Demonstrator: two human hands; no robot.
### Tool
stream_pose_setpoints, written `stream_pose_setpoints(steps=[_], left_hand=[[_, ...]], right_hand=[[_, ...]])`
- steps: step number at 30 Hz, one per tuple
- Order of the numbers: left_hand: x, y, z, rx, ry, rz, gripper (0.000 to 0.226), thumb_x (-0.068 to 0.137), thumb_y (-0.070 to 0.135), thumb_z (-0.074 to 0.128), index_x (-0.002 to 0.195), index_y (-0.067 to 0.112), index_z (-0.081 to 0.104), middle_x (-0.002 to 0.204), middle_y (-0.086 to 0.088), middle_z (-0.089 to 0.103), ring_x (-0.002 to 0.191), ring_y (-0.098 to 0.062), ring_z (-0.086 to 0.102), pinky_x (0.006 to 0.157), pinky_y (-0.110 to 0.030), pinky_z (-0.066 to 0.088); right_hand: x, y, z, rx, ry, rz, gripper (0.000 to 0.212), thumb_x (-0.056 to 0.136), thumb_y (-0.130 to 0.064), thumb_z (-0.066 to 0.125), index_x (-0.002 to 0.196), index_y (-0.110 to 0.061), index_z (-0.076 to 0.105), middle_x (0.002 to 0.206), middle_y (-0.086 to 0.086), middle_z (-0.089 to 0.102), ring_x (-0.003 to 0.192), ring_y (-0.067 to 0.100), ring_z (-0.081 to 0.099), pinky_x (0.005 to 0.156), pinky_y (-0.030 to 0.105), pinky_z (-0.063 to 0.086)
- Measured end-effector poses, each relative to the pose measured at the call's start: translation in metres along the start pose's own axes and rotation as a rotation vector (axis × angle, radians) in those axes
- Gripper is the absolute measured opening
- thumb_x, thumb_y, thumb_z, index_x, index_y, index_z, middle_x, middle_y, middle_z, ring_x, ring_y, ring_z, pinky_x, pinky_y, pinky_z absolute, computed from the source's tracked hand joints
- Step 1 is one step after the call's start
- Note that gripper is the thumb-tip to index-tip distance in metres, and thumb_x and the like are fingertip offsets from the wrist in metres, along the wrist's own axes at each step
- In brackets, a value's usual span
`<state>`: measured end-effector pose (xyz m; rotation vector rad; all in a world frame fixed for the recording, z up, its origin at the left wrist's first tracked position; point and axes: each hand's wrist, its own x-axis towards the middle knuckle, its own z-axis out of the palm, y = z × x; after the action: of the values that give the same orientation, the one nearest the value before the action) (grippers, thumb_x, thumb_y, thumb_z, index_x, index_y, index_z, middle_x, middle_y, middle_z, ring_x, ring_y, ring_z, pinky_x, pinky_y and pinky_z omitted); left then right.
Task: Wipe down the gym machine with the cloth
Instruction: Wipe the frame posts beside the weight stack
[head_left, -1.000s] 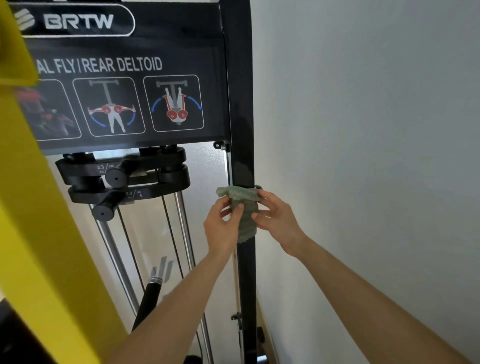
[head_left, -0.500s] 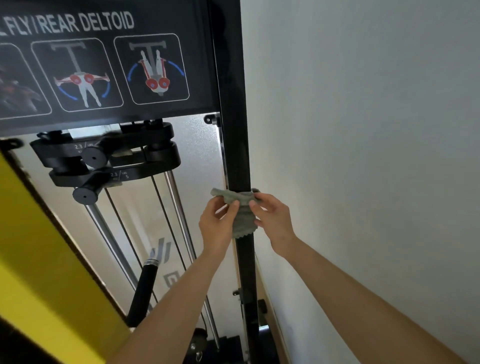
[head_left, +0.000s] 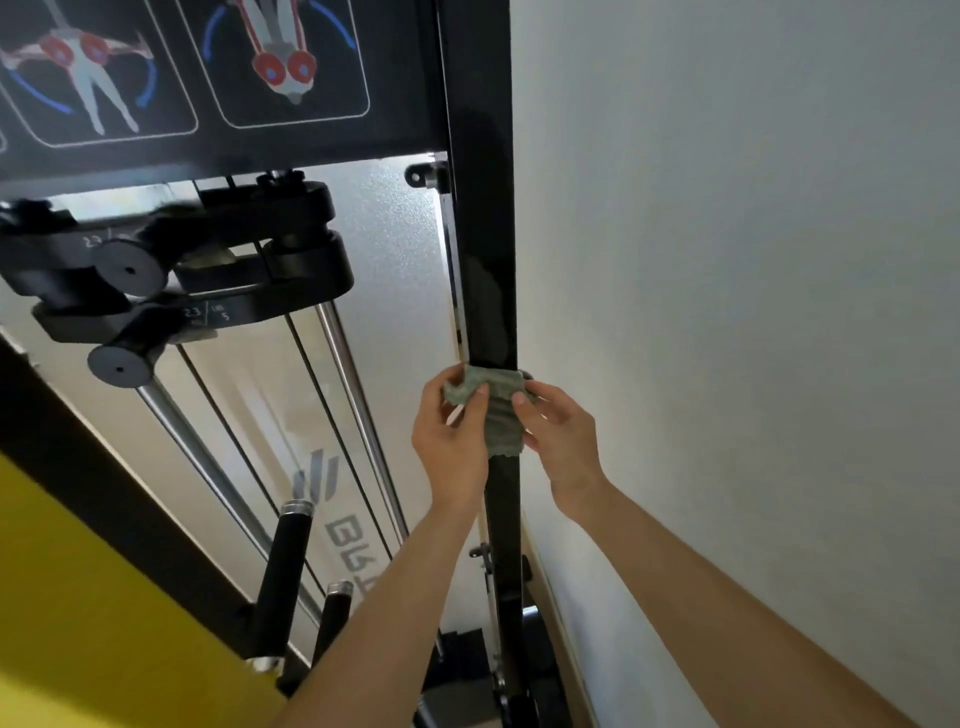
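Forearms rise from the bottom edge; your left hand (head_left: 450, 452) and right hand (head_left: 561, 441) both pinch the green cloth (head_left: 498, 411), fingers (head_left: 556, 402) curled on its ends, holding it wrapped across the gym machine's black upright post (head_left: 485, 260). Farther off, weight plates (head_left: 234, 265) hang beneath the exercise chart (head_left: 285, 62).

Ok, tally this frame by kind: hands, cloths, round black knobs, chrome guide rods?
Bare hands: 2 (left hand, right hand)
Grey-green wiping cloth: 1
Round black knobs: 2
Shiny chrome guide rods: 2
Total: 7
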<state>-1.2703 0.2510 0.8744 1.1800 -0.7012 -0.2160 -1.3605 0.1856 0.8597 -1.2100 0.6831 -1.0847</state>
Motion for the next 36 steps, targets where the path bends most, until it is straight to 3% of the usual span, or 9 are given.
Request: stream_pose_setpoints(steps=[6, 12, 14, 18, 24, 30, 36], left_hand=[[0.004, -0.014, -0.003, -0.114, 0.029, -0.079, 0.017, 0.099, 0.013, 0.063, 0.112, 0.021, 0.07, 0.11, 0.0, 0.072, 0.107, -0.019, 0.068, 0.089, -0.035, 0.058], [0.004, -0.028, -0.004, -0.112, 0.097, -0.196, 0.011, 0.101, 0.018, 0.061, 0.096, 0.02, 0.07, 0.091, 0.002, 0.072, 0.088, -0.016, 0.068, 0.079, -0.038, 0.059], [0.0, -0.031, -0.006, -0.108, 0.107, -0.231, 0.005, 0.099, 0.018, 0.064, 0.104, 0.017, 0.065, 0.098, -0.001, 0.072, 0.088, -0.014, 0.07, 0.074, -0.033, 0.059], [-0.011, -0.035, -0.011, -0.111, 0.164, -0.312, 0.022, 0.097, 0.015, 0.067, 0.108, 0.028, 0.053, 0.103, -0.002, 0.073, 0.085, -0.008, 0.073, 0.067, -0.023, 0.058], [-0.021, -0.061, -0.013, 0.071, 0.138, -0.239, 0.011, 0.1, 0.013, 0.062, 0.101, 0.021, 0.069, 0.096, 0.002, 0.074, 0.09, -0.012, 0.072, 0.083, -0.035, 0.062], [-0.045, -0.086, -0.026, 0.043, 0.008, -0.257, 0.028, 0.096, -0.001, 0.058, 0.115, 0.017, 0.068, 0.107, 0.003, 0.073, 0.103, -0.014, 0.07, 0.087, -0.028, 0.059], [-0.057, -0.123, -0.04, 0.158, -0.059, -0.308, 0.025, 0.092, 0.005, 0.069, 0.116, 0.013, 0.064, 0.114, 0.001, 0.071, 0.111, -0.01, 0.067, 0.093, -0.027, 0.057]], right_hand=[[-0.002, 0.012, 0.001, 0.008, 0.049, 0.023, 0.029, 0.093, -0.022, 0.071, 0.121, -0.016, 0.069, 0.115, 0.001, 0.073, 0.104, 0.014, 0.071, 0.085, 0.029, 0.059], [-0.014, 0.029, -0.004, 0.0, 0.071, 0.069, 0.029, 0.094, -0.018, 0.07, 0.123, -0.012, 0.068, 0.115, 0.004, 0.073, 0.103, 0.016, 0.072, 0.088, 0.033, 0.06], [-0.018, 0.033, -0.005, -0.036, 0.072, 0.074, 0.028, 0.094, -0.02, 0.07, 0.122, -0.015, 0.069, 0.114, 0.0, 0.073, 0.104, 0.015, 0.071, 0.09, 0.035, 0.06], [-0.019, 0.039, -0.011, -0.115, 0.044, 0.094, 0.026, 0.094, -0.022, 0.07, 0.12, -0.021, 0.069, 0.114, -0.004, 0.073, 0.106, 0.015, 0.07, 0.096, 0.041, 0.058], [-0.014, 0.049, -0.02, -0.139, -0.012, 0.123, 0.032, 0.094, -0.011, 0.069, 0.126, -0.016, 0.067, 0.118, 0.001, 0.072, 0.109, 0.019, 0.07, 0.099, 0.046, 0.056], [-0.013, 0.073, -0.03, -0.11, -0.02, 0.161, 0.028, 0.091, -0.002, 0.07, 0.114, -0.019, 0.069, 0.115, 0.005, 0.072, 0.107, 0.021, 0.07, 0.093, 0.039, 0.058], [-0.015, 0.106, -0.041, -0.131, -0.006, 0.251, 0.037, 0.084, 0.007, 0.069, 0.118, -0.009, 0.066, 0.112, 0.007, 0.072, 0.106, 0.02, 0.07, 0.095, 0.044, 0.058]])
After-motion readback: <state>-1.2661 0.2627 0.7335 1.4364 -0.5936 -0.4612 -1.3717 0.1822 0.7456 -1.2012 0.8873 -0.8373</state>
